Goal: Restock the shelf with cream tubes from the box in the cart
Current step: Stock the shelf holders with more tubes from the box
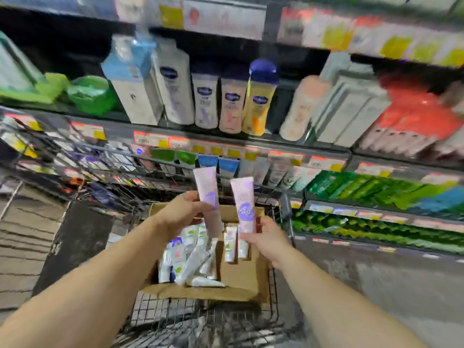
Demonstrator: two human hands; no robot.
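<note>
The shelf [251, 156] stands past the fingers, full of bottles and tubes, all a bit blurry. The cart [200, 320] is under the fingers, and the box [241, 275] sits in it with more tubes lying below. The left hand [180, 212] grips one pink tube [206, 187] upright, fingers curled round its low end. The right hand [266, 237] grips another pink tube [243, 204] just beside it. I think this is the carry step. Next, both tubes must go up to a free spot on the shelf.
</note>
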